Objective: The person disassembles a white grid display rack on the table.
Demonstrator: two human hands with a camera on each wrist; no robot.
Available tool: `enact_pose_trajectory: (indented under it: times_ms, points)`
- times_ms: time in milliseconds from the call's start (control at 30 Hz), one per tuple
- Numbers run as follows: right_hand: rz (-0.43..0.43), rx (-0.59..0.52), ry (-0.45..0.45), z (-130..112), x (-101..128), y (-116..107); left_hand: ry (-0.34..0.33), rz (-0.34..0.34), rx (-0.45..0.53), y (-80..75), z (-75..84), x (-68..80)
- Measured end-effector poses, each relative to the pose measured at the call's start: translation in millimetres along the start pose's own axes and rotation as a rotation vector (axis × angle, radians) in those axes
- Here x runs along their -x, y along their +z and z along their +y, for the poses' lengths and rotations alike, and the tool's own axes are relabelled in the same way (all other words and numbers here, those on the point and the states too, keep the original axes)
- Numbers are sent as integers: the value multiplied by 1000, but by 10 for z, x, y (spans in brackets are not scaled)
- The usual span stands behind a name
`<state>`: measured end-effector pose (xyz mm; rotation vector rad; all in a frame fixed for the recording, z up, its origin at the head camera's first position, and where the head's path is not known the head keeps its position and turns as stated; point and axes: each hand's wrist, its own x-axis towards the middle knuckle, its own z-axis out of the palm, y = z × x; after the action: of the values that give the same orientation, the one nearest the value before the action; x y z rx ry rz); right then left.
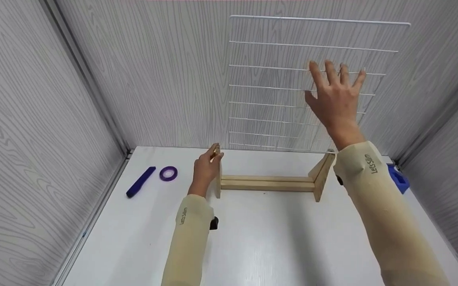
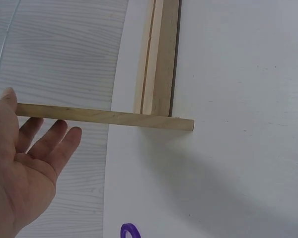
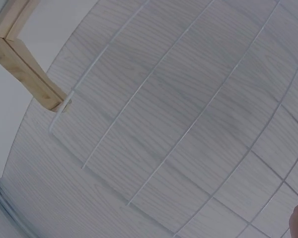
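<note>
A wooden stand (image 1: 267, 184) sits on the white table near the back wall, with a crossbar between two side pieces. My left hand (image 1: 205, 169) pinches the upper end of its left side piece (image 2: 104, 116), thumb on one face and fingers on the other. Above the stand, a white wire grid (image 1: 320, 20) stands upright against the wall. Spread fingers of my right hand (image 1: 337, 99) rest on the grid's right part. In the right wrist view, the grid's lower corner meets the tip of the stand's right side piece (image 3: 32, 74); that hand is mostly out of frame.
On the left of the table lie a dark purple bar-shaped object (image 1: 141, 182) and a purple ring-shaped roll (image 1: 168, 173). A blue object (image 1: 399, 179) stands at the right edge, partly behind my right forearm. Wood-grain walls (image 1: 165, 71) enclose the table.
</note>
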<state>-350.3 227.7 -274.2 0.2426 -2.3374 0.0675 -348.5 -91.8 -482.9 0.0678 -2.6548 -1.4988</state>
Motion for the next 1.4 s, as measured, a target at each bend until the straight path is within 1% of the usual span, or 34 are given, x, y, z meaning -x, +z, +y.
enact_pose_trajectory:
  times_ms: [167, 333, 400, 500, 700, 967, 1033, 1133, 1300, 1400]
  points:
    - [-13, 11, -9, 20, 15, -9, -9, 22, 1, -40, -34, 15]
    - [-25, 21, -6, 49, 28, -19, 26, 48, -4, -103, -77, 10]
    - [-21, 17, -1, 66, 37, -17, 45, 48, 6, -132, -89, 18]
    - [-15, 13, 9, 90, 46, -15, 52, 33, 24, -167, -106, 28]
    - [1, -10, 13, 94, 48, -7, 33, 29, 47, -241, -159, 43]
    - [-3, -21, 22, 101, 36, -4, 12, 70, 127, -280, -217, 65]
    - [-7, -15, 24, 113, 45, -2, 12, 76, 133, -282, -219, 77]
    - [-5, -11, 25, 148, 67, 1, 29, 95, 107, -273, -214, 102]
    - [3, -32, 11, 238, 120, 8, 73, 163, 27, -218, -204, 198]
    - [5, -44, 7, 286, 147, 11, 95, 196, 25, -170, -217, 260]
